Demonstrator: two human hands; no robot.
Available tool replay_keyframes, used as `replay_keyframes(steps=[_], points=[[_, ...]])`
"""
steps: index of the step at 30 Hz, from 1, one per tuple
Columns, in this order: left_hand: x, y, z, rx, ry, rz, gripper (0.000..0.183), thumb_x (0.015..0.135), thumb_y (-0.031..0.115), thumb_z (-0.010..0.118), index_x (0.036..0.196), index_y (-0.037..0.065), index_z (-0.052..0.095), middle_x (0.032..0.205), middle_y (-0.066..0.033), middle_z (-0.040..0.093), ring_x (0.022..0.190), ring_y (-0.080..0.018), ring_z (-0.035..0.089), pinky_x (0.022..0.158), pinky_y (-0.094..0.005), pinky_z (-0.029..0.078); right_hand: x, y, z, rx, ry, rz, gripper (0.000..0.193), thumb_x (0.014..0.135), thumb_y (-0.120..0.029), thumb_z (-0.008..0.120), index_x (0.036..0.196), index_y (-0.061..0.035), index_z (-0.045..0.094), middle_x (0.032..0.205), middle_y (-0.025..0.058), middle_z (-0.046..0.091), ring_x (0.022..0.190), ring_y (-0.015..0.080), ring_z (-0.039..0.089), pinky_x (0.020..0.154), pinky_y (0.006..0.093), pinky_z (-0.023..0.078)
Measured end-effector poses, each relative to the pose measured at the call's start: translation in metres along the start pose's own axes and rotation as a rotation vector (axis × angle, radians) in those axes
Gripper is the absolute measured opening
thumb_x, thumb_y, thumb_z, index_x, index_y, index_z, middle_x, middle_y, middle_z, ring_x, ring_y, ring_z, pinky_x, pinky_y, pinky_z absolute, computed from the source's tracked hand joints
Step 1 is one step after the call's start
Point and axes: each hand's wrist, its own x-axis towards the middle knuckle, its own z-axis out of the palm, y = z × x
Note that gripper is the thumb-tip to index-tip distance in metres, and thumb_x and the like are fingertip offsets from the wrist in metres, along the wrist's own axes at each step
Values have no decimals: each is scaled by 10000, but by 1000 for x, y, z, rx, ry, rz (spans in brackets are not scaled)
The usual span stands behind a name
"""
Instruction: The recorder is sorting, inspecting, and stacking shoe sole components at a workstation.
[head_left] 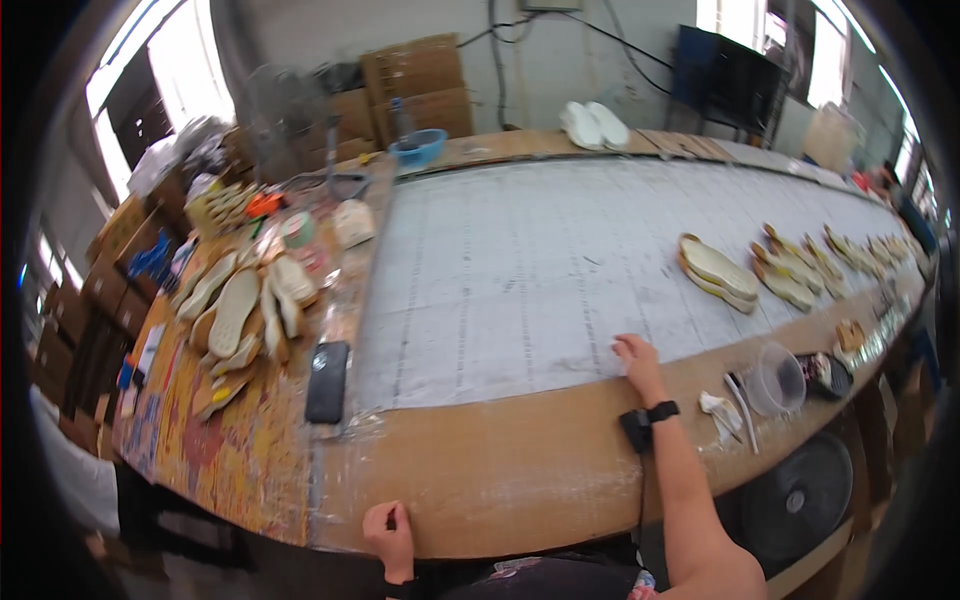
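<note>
Shoe soles, cream and stacked, lie on the white sheet on the bench, beyond and to the right of the right hand. That hand is at the sheet's near edge, fingers partly bent; grip state cannot be determined. The left hand curls near the bench edge; whether its grip holds anything is indeterminable.

Bright daylight, softly blurred detail
Windows are blown out to white, glints are thrown back by plastic film, the worktable's edges are bowed by the fisheye lens, and the corners are blackened.
</note>
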Motion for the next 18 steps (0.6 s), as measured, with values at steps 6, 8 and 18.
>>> replay_keyframes(steps=[6,8,18], points=[[-5,-7,6,89,2,14,29,747,9,563,739,-13,546,711,-87,503,605,-192,498,548,-282,406,-16,-25,-2,-330,-165,18,200,780,-286,534,890,-148,630,769,101,629,738,283,598,645,375,463],[2,27,-8,138,-21,31,76,775,68,566,776,-7,573,753,-121,551,677,-243,530,618,-316,426,-17,-23,5,-318,-160,39,200,782,-283,542,902,-149,628,766,89,629,732,269,598,637,362,460],[3,14,-8,172,-77,-25,143,799,132,583,849,-2,591,827,-143,595,780,-274,556,705,-336,445,-16,-22,19,-298,-93,45,144,758,-245,538,812,-146,628,708,93,620,685,282,593,588,382,457]])
